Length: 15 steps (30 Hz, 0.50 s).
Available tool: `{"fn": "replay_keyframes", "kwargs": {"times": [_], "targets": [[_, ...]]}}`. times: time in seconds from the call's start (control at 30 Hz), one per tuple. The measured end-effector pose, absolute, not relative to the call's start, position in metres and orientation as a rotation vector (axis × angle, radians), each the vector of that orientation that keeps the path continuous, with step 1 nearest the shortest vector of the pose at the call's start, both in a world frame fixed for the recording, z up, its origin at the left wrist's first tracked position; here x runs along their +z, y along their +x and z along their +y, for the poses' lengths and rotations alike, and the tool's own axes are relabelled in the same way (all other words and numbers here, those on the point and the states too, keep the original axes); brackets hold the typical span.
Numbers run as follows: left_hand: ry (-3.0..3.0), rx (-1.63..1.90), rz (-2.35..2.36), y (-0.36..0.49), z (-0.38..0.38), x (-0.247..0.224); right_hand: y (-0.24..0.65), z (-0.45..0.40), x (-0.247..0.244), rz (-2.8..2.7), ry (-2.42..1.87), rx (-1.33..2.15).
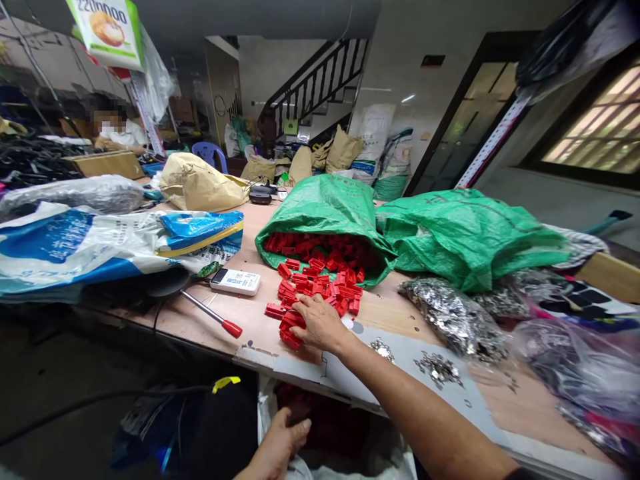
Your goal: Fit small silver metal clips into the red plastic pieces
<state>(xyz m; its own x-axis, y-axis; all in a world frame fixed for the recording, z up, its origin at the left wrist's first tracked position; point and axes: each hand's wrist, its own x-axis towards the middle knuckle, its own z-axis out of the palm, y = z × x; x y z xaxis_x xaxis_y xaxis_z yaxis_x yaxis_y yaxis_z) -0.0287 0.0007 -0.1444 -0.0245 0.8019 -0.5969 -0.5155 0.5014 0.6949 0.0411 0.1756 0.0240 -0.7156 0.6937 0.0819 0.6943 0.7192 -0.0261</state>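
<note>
My right hand [320,323] rests palm down at the near side of a heap of small red plastic parts [345,290], its fingers spread and touching several of them. These parts spill out from the mouth of a green woven sack [325,200] lying on the table. Below the table edge, my left hand [283,440] is open with thumb and fingers apart, holding nothing. It is beside the opening of a white sack [350,470], whose dark interior shows some red.
Small metal pieces [439,369] lie on a grey sheet [400,383], near a clear bag of metal pieces [450,313]. Another green sack [470,227] is at right. A red-handled lever [231,327], white device [236,281] and blue-white sack [100,247] occupy the left. A person [117,127] sits farther back.
</note>
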Motion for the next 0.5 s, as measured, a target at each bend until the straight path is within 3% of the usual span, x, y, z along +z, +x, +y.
{"fn": "replay_keyframes", "kwargs": {"times": [0.33,0.5], "targets": [[0.297,1.074,1.191,-0.030,-0.002,-0.138,0.078,0.171,0.033,-2.697,-1.182,0.218],[0.255,1.078,1.177,-0.029,0.000,-0.138,0.123,0.219,0.029,-2.379,-1.642,0.280]]}}
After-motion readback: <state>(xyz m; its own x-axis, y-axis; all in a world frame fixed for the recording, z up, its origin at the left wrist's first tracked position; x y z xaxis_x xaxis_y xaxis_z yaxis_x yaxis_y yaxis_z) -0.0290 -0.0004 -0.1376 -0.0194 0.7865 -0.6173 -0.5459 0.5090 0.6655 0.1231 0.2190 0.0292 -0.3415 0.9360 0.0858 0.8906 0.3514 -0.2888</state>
